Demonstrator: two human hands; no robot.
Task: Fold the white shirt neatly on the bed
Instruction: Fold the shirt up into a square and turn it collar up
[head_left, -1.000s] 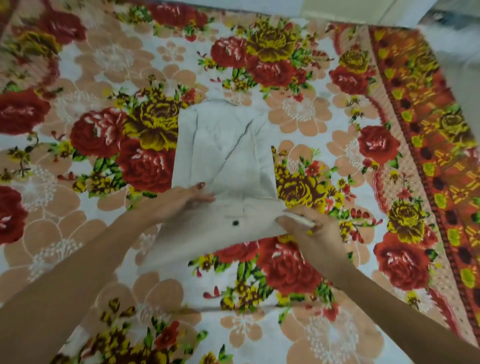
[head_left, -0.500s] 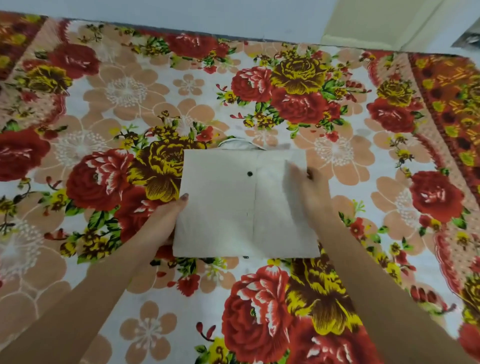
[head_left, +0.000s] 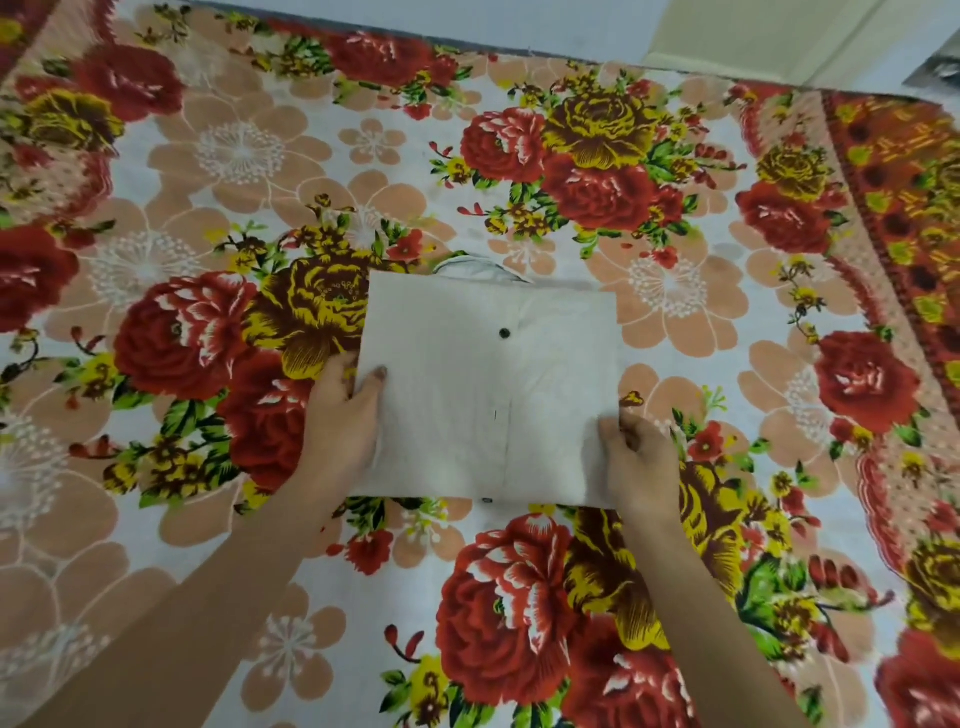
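The white shirt (head_left: 483, 384) lies folded into one near-square packet at the middle of the bed (head_left: 727, 467), flat on the flowered sheet (head_left: 234, 156). Its four edges run fairly straight: the far edge sits level, the near edge just short of a large red rose print, and the left and right edges are roughly parallel. A curved bit of collar (head_left: 470, 264) pokes out past the far edge of the shirt. A front placket seam runs from far to near down the middle of the packet.

One left hand (head_left: 340, 415) rests at the shirt's left edge, thumb lying on top of the cloth and the fingers against or under the edge; its grip is a light pinch on that edge. One right hand (head_left: 636, 457) is at the shirt's near right corner, fingers curled and its grip closed on the corner fabric.

Two dark buttons show: one button (head_left: 504, 333) on the upper middle of the shirt, another (head_left: 487, 500) at its near edge.

Open sheet surrounds the shirt on every side, widest to its left and beyond its far edge. The bed's far edge meets a pale wall (head_left: 519, 26) well beyond the shirt, and a patterned orange border (head_left: 893, 208) runs along the bed well to the shirt's right.
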